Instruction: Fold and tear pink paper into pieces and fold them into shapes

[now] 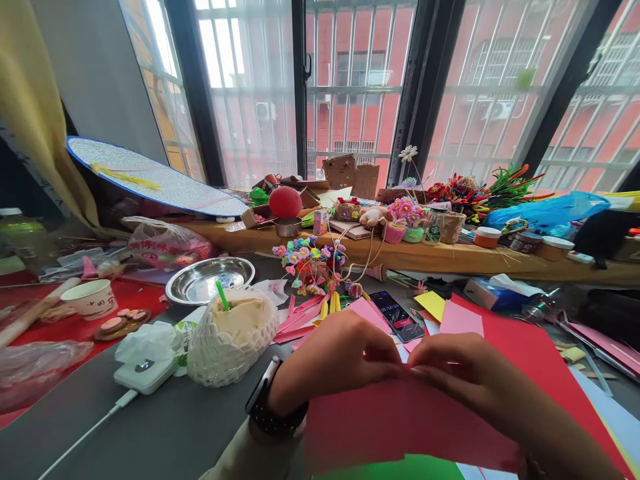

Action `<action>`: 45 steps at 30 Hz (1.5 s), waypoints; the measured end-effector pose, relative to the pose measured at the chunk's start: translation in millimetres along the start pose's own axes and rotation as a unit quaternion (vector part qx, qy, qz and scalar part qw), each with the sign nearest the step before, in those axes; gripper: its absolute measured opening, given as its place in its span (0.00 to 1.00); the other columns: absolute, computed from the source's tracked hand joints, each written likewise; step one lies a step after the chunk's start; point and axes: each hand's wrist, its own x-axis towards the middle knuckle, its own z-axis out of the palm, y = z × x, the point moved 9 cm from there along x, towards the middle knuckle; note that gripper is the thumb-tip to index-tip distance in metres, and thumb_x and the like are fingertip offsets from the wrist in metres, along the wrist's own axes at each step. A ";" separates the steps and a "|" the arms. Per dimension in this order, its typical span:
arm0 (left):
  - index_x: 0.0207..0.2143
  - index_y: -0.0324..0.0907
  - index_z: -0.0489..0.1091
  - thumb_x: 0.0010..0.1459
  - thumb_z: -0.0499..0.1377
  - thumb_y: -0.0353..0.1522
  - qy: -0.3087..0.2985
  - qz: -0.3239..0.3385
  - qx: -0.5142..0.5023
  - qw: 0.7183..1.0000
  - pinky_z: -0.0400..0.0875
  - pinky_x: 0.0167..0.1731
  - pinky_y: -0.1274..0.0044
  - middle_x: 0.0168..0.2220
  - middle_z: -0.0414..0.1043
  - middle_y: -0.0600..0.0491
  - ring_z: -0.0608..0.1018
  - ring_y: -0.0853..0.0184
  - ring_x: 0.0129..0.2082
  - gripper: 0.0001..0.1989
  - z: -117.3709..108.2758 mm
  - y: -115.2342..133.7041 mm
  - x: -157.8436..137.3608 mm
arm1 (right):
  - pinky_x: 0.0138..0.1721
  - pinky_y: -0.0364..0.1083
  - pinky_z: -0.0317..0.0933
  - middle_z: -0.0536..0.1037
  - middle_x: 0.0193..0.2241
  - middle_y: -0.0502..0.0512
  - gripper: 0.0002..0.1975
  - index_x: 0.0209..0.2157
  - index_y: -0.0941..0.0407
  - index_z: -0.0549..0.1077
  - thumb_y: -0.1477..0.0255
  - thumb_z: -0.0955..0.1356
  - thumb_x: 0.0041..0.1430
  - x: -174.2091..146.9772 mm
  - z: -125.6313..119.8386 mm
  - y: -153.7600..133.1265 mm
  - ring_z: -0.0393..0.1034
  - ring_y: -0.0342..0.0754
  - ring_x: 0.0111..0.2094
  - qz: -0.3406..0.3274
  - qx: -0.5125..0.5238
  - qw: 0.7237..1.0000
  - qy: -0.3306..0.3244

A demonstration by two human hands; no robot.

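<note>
Both hands meet at the top edge of a dark red sheet of paper (pixel 360 427), thumbs and fingertips pinching it close together. My left hand (pixel 345 350), with a black watch (pixel 265 393) on its wrist, comes in from the left. Opposite it, my right hand (pixel 457 367) grips the same edge with fingers closed. The sheet hangs below the hands, and a faint vertical line runs down under the fingertips; I cannot tell whether it is a fold or a tear. Green paper (pixel 400 467) shows beneath. Just beyond the hands lies a phone (pixel 395 317) with a lit timer.
Bright red paper (pixel 530 360) and pink sheets (pixel 460 320) lie at the right. A coconut in foam netting (pixel 233 337) with a green straw, a steel plate (pixel 175 293), a white charger (pixel 145 377) and a paper cup (pixel 90 300) stand left. Craft flowers (pixel 310 263) are behind.
</note>
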 end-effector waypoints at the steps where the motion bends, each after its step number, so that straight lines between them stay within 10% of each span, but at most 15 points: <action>1: 0.27 0.44 0.72 0.49 0.56 0.31 -0.002 -0.002 -0.004 1.000 0.61 0.28 0.84 0.22 0.72 0.59 0.71 0.75 0.23 0.05 -0.3 0.1 -0.1 | 0.28 0.40 0.61 0.76 0.25 0.48 0.09 0.28 0.52 0.71 0.69 0.61 0.54 0.4 0.7 0.0 0.69 0.44 0.27 0.001 0.009 1.000 -0.005; 45: 0.28 0.44 0.72 0.49 0.55 0.31 0.004 0.018 0.035 0.999 0.61 0.37 0.81 0.23 0.73 0.59 0.71 0.75 0.23 0.05 1.2 5.9 2.9 | 0.31 0.39 0.58 0.75 0.28 0.50 0.08 0.30 0.53 0.71 0.67 0.61 0.53 -0.6 -1.0 9.2 0.67 0.43 0.30 0.020 -0.004 1.000 -0.019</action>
